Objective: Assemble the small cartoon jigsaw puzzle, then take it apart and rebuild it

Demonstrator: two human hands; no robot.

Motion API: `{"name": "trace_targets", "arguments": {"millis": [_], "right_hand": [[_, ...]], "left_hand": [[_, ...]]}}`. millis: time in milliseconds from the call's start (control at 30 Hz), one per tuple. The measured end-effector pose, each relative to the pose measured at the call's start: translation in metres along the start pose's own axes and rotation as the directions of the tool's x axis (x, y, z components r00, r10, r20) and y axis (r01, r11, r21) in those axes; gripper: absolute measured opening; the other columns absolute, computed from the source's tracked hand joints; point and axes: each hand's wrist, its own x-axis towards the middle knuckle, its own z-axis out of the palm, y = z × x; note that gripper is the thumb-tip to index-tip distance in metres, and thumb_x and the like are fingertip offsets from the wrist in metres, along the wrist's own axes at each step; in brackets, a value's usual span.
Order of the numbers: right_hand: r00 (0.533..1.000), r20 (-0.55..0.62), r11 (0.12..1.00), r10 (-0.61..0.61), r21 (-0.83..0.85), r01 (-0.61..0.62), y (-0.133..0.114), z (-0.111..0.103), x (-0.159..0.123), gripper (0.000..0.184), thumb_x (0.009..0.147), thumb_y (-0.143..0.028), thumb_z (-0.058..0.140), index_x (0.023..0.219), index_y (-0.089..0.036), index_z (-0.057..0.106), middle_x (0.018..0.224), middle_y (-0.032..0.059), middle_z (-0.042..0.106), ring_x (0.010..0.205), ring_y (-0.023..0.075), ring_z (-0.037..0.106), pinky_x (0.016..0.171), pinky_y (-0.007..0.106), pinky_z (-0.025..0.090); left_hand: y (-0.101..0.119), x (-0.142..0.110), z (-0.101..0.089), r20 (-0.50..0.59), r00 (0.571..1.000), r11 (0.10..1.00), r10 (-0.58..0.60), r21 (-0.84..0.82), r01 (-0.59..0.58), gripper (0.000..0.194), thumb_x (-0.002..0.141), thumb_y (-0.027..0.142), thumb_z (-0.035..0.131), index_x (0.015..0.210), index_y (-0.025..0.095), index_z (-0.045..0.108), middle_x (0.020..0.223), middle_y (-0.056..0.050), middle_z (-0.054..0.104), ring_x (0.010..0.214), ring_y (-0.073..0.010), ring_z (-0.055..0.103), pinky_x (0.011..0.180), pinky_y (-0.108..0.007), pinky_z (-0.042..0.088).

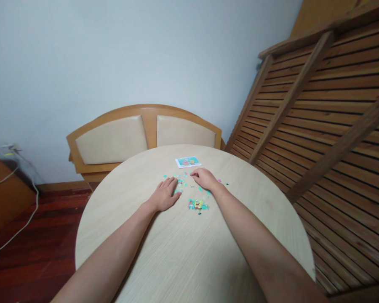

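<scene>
My left hand rests on the round table with its fingers spread, at the left of the loose jigsaw puzzle pieces. Its fingertips touch or nearly touch some of them. My right hand is over the far right side of the pieces, fingers curled together and pointing left. Whatever its fingertips hold, if anything, is hidden. Closer to me lies a joined part of the puzzle, showing a yellow cartoon figure on turquoise. Beyond both hands is a picture card with a similar cartoon print.
The pale round table fills the middle. Behind it stands a wooden headboard with cream panels against the wall. A slatted wooden frame leans at the right. A white cable hangs to the red-brown floor at the left.
</scene>
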Motion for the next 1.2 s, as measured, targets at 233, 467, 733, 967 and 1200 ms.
{"name": "trace_targets", "arguments": {"millis": [233,467,733,967,1200], "right_hand": [[0.993,-0.004,0.989,-0.115,0.089,0.115,0.017,0.005,-0.006,0.027,0.088,-0.023,0.061,0.112,-0.019,0.074,0.112,0.0084,0.074,0.101,0.0210,0.066,0.093,0.032,0.049],[0.967,0.015,0.965,-0.254,0.063,0.253,-0.016,0.003,-0.010,0.029,0.094,-0.033,0.057,0.115,-0.021,0.073,0.121,0.0086,0.070,0.116,0.0228,0.060,0.103,0.036,0.042],[0.976,0.082,0.979,-0.203,-0.007,0.204,-0.042,0.010,-0.014,0.031,0.098,-0.034,0.052,0.123,-0.025,0.068,0.128,0.0077,0.066,0.122,0.0253,0.055,0.104,0.042,0.039],[0.992,0.062,0.993,-0.114,-0.015,0.115,-0.042,0.001,-0.011,0.019,0.093,-0.031,0.061,0.106,-0.027,0.074,0.115,0.0042,0.072,0.113,0.0238,0.060,0.096,0.035,0.044],[0.987,0.052,0.986,-0.152,-0.067,0.156,-0.051,-0.003,-0.009,0.020,0.095,-0.028,0.059,0.103,-0.026,0.076,0.110,0.0051,0.074,0.111,0.0230,0.060,0.098,0.034,0.041]], "left_hand": [[-0.018,0.007,-0.001,-0.121,0.992,0.999,-0.036,-0.005,0.036,0.053,0.093,0.032,0.048,0.140,0.009,0.051,0.145,-0.018,0.053,0.136,-0.0293,0.048,0.117,-0.041,0.035],[-0.021,0.005,0.002,-0.102,0.993,0.998,0.061,0.025,-0.059,0.045,0.097,0.033,0.045,0.140,0.024,0.056,0.148,-0.012,0.050,0.137,-0.0313,0.046,0.114,-0.053,0.036],[-0.018,0.001,-0.011,-0.048,0.978,0.979,0.203,0.021,-0.202,0.040,0.099,0.030,0.043,0.131,0.020,0.064,0.140,-0.014,0.058,0.136,-0.0276,0.049,0.116,-0.046,0.036],[-0.020,0.000,-0.023,-0.070,0.992,0.993,0.108,-0.041,-0.111,0.038,0.095,0.032,0.045,0.118,0.016,0.070,0.132,-0.014,0.064,0.124,-0.0258,0.059,0.110,-0.038,0.043],[-0.039,0.001,-0.030,-0.064,0.998,0.998,0.023,-0.056,-0.026,0.036,0.089,0.030,0.050,0.116,0.017,0.070,0.120,-0.012,0.069,0.111,-0.0259,0.064,0.103,-0.036,0.048]]}}
